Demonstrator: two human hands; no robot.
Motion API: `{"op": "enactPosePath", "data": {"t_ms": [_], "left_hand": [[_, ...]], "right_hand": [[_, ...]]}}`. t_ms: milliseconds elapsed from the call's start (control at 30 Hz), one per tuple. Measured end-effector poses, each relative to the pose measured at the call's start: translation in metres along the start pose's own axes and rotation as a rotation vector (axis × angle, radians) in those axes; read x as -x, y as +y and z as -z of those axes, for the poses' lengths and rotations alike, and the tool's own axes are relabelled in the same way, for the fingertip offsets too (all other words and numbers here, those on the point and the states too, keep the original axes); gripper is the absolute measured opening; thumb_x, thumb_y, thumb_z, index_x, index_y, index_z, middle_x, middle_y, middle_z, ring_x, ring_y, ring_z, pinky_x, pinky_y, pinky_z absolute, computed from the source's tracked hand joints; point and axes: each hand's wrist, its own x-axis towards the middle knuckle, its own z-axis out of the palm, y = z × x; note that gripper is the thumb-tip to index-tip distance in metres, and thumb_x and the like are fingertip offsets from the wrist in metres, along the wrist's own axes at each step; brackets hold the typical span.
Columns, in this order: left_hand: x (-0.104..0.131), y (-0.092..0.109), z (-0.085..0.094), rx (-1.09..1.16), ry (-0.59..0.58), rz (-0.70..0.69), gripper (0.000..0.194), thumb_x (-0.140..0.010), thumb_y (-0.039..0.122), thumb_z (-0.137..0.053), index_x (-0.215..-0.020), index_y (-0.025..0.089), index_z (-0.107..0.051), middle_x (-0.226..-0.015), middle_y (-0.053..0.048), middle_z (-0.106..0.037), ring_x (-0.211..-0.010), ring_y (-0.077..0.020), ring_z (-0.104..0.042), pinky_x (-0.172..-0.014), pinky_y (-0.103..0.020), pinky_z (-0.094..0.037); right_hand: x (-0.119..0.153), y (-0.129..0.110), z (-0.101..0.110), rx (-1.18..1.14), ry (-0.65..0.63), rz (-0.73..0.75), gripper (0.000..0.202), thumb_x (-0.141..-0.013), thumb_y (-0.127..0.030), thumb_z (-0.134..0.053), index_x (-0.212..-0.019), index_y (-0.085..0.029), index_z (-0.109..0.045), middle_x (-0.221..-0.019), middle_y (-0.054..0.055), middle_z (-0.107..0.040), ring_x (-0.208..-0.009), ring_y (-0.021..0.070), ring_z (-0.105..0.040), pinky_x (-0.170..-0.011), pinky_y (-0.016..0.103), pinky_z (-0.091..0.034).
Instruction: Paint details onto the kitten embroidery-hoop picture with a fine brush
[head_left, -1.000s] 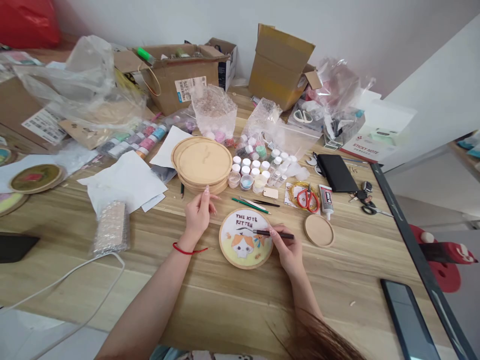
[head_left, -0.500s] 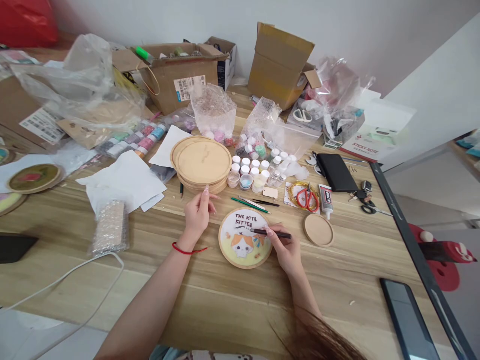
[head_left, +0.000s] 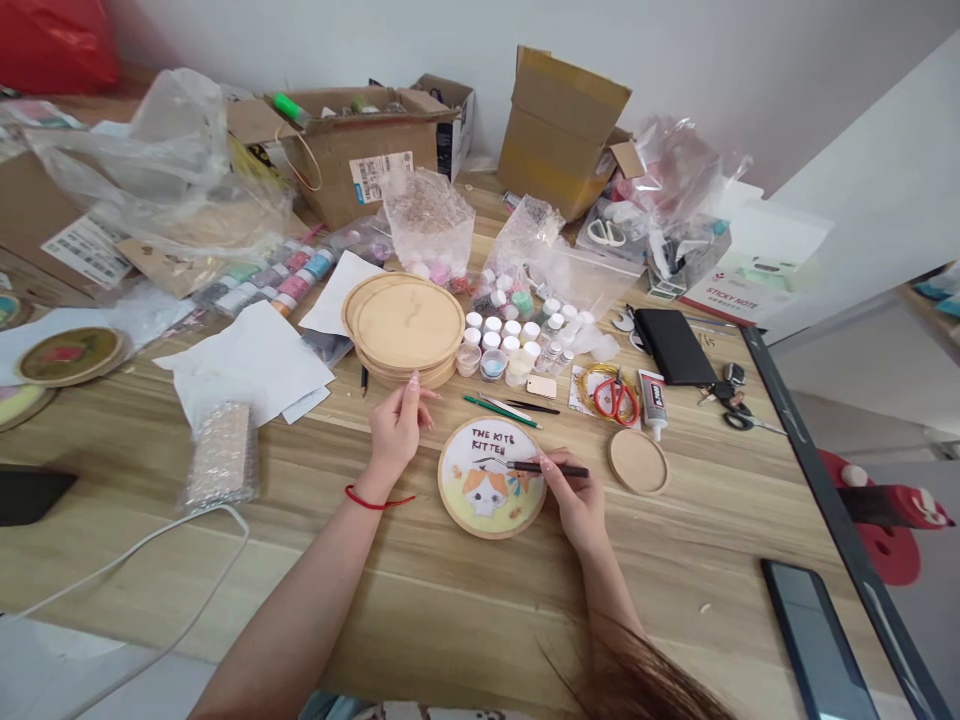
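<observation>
A round wooden-rimmed plate lies on the table with a cat face, orange patches, a yellow lower part and dark lettering reading "THE KITB KITTEN". My right hand is at its right edge, fingers closed round a dark-handled tool whose thin metal tip lies over the white area under the lettering. My left hand is up and left of the plate, apart from it, its thumb and index finger pinched together beside the stacked wooden discs. Whatever the pinch holds, if anything, is too small to make out.
Small white-lidded jars stand behind the plate, with green pencils in front. To the right are red-handled pliers, a glue tube, a small wooden dish and a phone. Cardboard boxes stand behind.
My right hand has shifted slightly to the right, and the tool with it; its tip now sits slightly lower. My left hand has barely moved.
</observation>
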Motion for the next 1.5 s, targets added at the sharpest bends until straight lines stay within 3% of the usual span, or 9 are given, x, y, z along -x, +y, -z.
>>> {"op": "enactPosePath", "data": {"t_ms": [567, 900, 1500], "left_hand": [[-0.0009, -0.0023, -0.0002, 0.002, -0.004, 0.003, 0.052, -0.093, 0.061, -0.043, -0.068, 0.019, -0.064, -0.048, -0.001, -0.056, -0.043, -0.013, -0.052, -0.045, -0.025, -0.042], [-0.0011, -0.0027, 0.0005, -0.014, -0.004, -0.011, 0.052, -0.094, 0.06, -0.043, -0.069, 0.019, -0.064, -0.048, -0.001, -0.057, -0.044, -0.0131, -0.052, -0.046, -0.025, -0.041], [0.0001, 0.0019, 0.0001, 0.004, -0.004, -0.01, 0.052, -0.093, 0.06, -0.044, -0.067, 0.019, -0.064, -0.047, -0.001, -0.056, -0.043, -0.0127, -0.051, -0.046, -0.025, -0.042]], "right_hand": [[0.0005, 0.0012, -0.0041, 0.021, -0.017, 0.038, 0.02, -0.086, -0.042, -0.067, -0.086, -0.024, -0.076, -0.085, 0.006, -0.072, -0.083, 0.022, -0.063, -0.077, 0.036, -0.049], [0.0006, -0.0053, -0.0016, -0.004, 0.033, 0.003, 0.025, -0.085, -0.045, -0.066, -0.075, -0.023, -0.072, -0.076, 0.004, -0.071, -0.078, 0.0216, -0.063, -0.075, 0.036, -0.049], [0.0004, 0.0019, -0.0006, -0.062, 0.123, -0.017, 0.022, -0.085, -0.043, -0.066, -0.077, -0.023, -0.071, -0.074, 0.003, -0.071, -0.077, 0.021, -0.065, -0.076, 0.035, -0.05]]}}
